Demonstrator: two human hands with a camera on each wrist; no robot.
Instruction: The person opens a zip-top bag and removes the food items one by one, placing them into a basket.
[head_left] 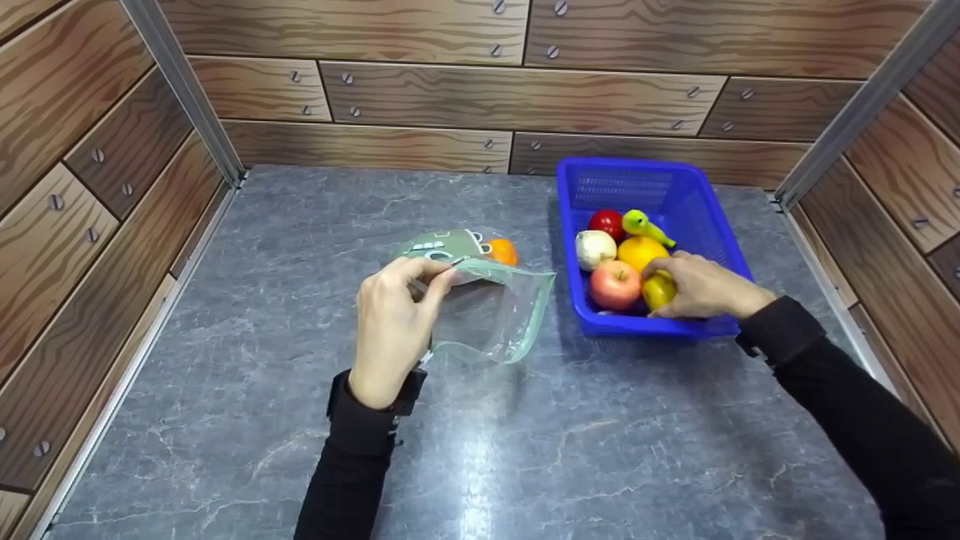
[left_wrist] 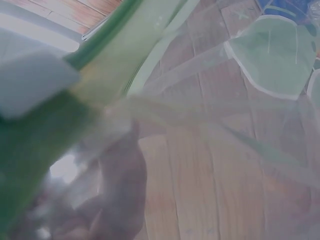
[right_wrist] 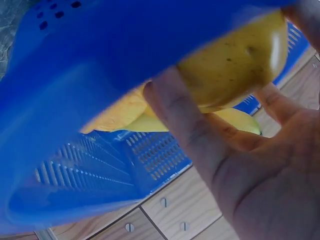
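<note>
My left hand (head_left: 394, 315) pinches the rim of a clear zip bag (head_left: 534, 311) with green edging between thumb and fingers. The bag's mouth gapes towards me, and its far part carries a green cartoon print (head_left: 450, 244). An orange round thing (head_left: 502, 252) shows at the bag's far end. Inside the blue basket (head_left: 645, 326), my right hand (head_left: 701, 285) grips a yellow fruit (head_left: 660, 291). From the right wrist, that yellow fruit (right_wrist: 235, 60) has brown specks, with fingers (right_wrist: 175, 100) spread around it. Left of it lies a pinkish-red apple (head_left: 616, 285).
Also in the basket are a white bulb (head_left: 595, 250), a dark red fruit (head_left: 606, 223), an orange-yellow fruit (head_left: 643, 253) and a yellow-green long fruit (head_left: 651, 229). Wood-patterned walls (head_left: 420, 90) enclose the grey marbled table (head_left: 247, 360) at the back and sides.
</note>
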